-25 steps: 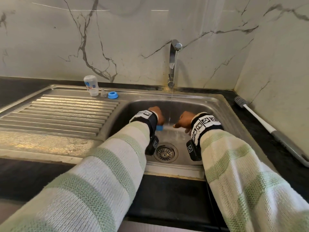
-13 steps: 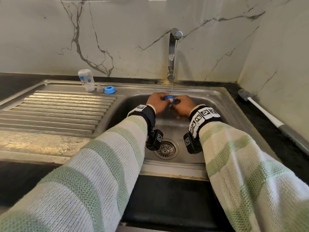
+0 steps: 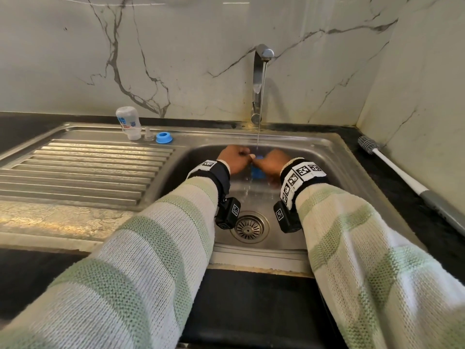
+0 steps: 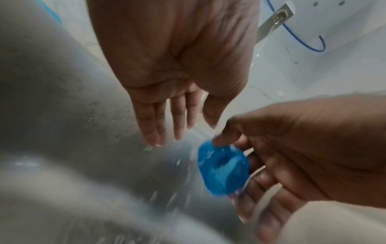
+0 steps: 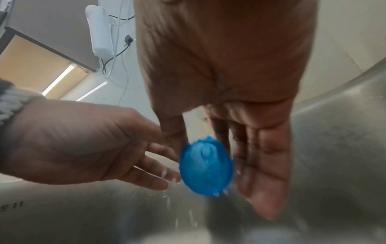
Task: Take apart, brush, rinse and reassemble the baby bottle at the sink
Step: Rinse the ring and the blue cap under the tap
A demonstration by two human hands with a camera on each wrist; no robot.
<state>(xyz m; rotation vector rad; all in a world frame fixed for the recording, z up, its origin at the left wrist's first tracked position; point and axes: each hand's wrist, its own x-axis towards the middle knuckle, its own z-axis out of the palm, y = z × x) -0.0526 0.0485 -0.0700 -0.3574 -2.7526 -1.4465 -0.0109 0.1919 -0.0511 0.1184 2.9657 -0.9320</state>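
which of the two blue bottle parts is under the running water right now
The blue cap held in the right hand under the tap stream. The other, a blue ring, sits dry on the drainboard beside the upturned bottle.

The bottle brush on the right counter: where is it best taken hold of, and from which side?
Grip the bottle brush by its grey handle end, nearest the person, coming from above with the right hand. It lies flat along the wall, bristle head pointing away, so the handle is the closer part.
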